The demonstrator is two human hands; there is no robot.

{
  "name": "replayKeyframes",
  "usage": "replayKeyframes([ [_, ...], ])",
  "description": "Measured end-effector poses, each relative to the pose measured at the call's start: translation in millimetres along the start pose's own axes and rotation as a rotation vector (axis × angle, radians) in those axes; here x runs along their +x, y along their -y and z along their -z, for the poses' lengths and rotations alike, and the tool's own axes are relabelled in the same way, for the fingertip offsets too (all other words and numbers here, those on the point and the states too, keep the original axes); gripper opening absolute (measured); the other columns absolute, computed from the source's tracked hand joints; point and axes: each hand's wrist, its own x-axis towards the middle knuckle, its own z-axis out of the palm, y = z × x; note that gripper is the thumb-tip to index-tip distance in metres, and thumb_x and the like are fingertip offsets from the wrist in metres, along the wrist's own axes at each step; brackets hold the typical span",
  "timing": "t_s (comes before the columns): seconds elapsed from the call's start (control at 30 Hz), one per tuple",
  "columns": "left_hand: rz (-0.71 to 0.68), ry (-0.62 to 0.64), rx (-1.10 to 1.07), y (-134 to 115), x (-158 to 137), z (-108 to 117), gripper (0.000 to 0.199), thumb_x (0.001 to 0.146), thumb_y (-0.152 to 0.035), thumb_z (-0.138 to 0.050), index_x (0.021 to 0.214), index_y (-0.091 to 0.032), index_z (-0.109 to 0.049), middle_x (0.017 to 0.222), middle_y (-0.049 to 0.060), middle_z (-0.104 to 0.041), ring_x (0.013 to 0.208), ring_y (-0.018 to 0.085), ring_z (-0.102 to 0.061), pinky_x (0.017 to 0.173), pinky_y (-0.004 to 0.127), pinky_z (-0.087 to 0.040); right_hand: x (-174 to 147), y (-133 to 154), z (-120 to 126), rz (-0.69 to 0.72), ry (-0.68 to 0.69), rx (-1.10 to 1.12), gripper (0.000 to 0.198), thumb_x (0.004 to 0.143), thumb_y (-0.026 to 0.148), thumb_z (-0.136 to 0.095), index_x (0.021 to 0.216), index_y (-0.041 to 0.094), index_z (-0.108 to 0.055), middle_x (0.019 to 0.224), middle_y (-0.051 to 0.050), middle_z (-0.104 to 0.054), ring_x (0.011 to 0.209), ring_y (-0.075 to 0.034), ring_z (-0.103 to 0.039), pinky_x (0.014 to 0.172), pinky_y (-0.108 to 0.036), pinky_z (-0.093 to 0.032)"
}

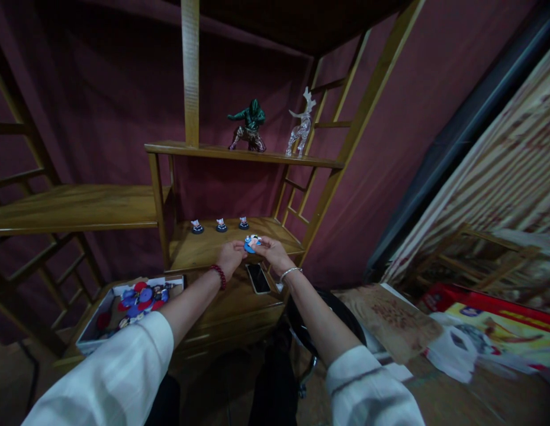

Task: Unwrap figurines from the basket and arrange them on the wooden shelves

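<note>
A small figurine on a blue base is held up in front of the lower shelf, between both hands. My left hand pinches its left edge, and my right hand grips its right side with the thumb across it. Behind them, on the lower wooden shelf, stand three small figurines on dark round bases: a left one, a middle one and a right one. Below my hands a phone lies on the wooden surface.
To the left, a white box holds several blue and red based figurines. A green figure statue and a clear deer statue stand on the shelf above. A black stool, cardboard and a plastic bag are at right.
</note>
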Motion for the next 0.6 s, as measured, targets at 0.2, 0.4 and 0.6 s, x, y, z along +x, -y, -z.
replayKeyframes([
  [0.2,-0.189,0.049,0.166,16,17,3,0.028,0.060,0.006,-0.052,0.066,-0.018,-0.064,0.061,0.000,-0.062,0.062,0.010,-0.055,0.070,0.020,-0.042,7,-2,8,-0.007,-0.022,-0.034,0.037,0.049,0.035,-0.074,0.079,0.015,-0.063,0.076,-0.002,-0.066,0.072,-0.015,-0.060,0.080,-0.032,-0.045],
  [0.4,-0.384,0.050,0.513,14,19,3,0.032,0.063,0.001,-0.050,0.080,-0.021,-0.066,0.080,0.002,-0.067,0.077,0.014,-0.058,0.080,0.025,-0.041,18,-5,17,-0.020,-0.034,-0.088,0.037,0.050,0.036,-0.073,0.080,0.016,-0.064,0.078,-0.001,-0.067,0.072,-0.015,-0.059,0.078,-0.031,-0.045],
  [0.6,-0.465,0.147,0.797,13,28,-3,0.038,0.069,-0.003,-0.041,0.101,-0.015,-0.060,0.099,0.006,-0.065,0.091,0.014,-0.058,0.086,0.027,-0.040,25,-1,26,-0.079,-0.032,-0.094,0.043,0.048,0.035,-0.074,0.085,0.016,-0.064,0.081,-0.001,-0.067,0.072,-0.013,-0.058,0.076,-0.027,-0.044],
])
